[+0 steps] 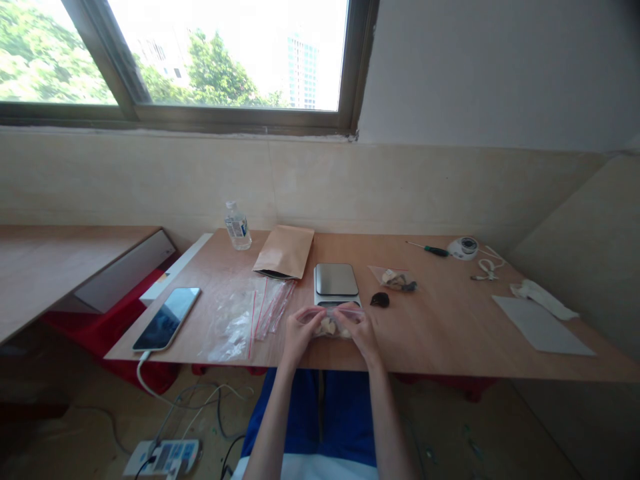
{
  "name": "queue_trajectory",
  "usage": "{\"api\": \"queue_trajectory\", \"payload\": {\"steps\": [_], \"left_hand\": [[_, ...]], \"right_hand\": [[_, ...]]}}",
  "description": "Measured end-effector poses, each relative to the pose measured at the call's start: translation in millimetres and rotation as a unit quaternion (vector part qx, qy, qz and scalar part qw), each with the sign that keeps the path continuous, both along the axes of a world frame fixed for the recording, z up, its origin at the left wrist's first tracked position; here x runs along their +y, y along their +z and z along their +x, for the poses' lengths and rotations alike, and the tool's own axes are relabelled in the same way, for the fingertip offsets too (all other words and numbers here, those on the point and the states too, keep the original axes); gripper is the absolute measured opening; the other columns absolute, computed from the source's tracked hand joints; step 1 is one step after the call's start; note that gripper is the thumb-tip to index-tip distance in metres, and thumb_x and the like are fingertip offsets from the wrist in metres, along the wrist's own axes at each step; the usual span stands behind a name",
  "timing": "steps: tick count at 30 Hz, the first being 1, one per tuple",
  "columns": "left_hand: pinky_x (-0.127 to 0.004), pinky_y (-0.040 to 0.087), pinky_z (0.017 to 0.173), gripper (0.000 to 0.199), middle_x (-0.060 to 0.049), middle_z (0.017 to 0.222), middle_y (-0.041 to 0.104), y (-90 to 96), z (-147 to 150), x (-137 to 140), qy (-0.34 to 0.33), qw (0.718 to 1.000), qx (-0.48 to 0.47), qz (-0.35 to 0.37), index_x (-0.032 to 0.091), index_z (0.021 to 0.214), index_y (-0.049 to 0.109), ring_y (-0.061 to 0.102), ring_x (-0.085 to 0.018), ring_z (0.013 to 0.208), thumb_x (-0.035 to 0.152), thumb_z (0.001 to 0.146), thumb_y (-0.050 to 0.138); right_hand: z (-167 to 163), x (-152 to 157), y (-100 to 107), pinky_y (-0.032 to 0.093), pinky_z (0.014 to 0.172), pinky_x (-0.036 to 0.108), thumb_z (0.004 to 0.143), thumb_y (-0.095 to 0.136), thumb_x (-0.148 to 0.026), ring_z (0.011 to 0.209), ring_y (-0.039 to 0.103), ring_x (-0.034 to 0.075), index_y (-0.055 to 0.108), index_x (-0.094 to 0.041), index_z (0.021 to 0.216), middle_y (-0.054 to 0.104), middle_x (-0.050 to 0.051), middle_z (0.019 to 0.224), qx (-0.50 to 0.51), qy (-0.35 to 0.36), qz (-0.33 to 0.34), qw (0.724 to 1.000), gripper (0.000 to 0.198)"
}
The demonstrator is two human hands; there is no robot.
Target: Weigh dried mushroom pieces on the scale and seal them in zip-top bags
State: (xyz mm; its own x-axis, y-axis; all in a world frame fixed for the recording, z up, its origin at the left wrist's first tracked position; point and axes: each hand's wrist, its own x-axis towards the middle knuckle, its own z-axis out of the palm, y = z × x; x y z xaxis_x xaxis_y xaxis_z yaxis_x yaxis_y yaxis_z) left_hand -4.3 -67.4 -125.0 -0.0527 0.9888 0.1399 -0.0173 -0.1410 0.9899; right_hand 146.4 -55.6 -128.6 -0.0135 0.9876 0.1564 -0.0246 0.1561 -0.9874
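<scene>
Between my hands is a small clear zip bag (329, 327) with pale, irregular pieces inside. My left hand (301, 331) pinches its top edge on the left, and my right hand (359, 329) pinches the same edge on the right. Just behind the bag stands a digital scale (337, 280) with a bare metal plate; its front part is partly hidden. To the right of the scale lies a dark, flat piece (380, 300). Beyond it is another zip bag (397, 279), holding pale and dark pieces.
Left of my hands lie several clear zip bags (240, 320), with a brown paper pouch (287, 250) behind. A bottle (237, 228) and a charging phone (167, 319) are farther left. At right are a screwdriver (434, 251), a dome camera (464, 248), white paper (543, 327) and a white cloth (544, 299).
</scene>
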Motion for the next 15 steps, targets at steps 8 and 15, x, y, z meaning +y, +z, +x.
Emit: {"api": "queue_trajectory", "payload": {"steps": [8,15], "left_hand": [[-0.028,0.049,0.073,0.027,-0.008,0.081,0.071,1.1,2.2,-0.6,0.020,0.999,0.026,0.018,0.013,0.081,0.069,0.064,-0.019,0.077,0.038,0.073,0.063],[-0.026,0.049,0.072,0.023,-0.006,0.078,0.070,4.0,7.0,-1.9,0.018,0.999,0.030,0.021,0.014,0.080,0.067,0.064,-0.017,0.075,0.036,0.074,0.063]], "right_hand": [[-1.4,-1.3,4.0,0.051,0.071,0.029,0.071,0.066,-0.040,0.075,0.065,0.019,0.065,-0.018,0.074,0.068,0.004,0.076,-0.007,-0.003,0.012,1.000,0.022],[-5.3,-1.6,0.0,0.051,0.073,0.029,0.072,0.066,-0.034,0.074,0.065,0.017,0.068,-0.018,0.078,0.069,0.003,0.077,0.006,0.019,0.007,1.000,0.017]]}}
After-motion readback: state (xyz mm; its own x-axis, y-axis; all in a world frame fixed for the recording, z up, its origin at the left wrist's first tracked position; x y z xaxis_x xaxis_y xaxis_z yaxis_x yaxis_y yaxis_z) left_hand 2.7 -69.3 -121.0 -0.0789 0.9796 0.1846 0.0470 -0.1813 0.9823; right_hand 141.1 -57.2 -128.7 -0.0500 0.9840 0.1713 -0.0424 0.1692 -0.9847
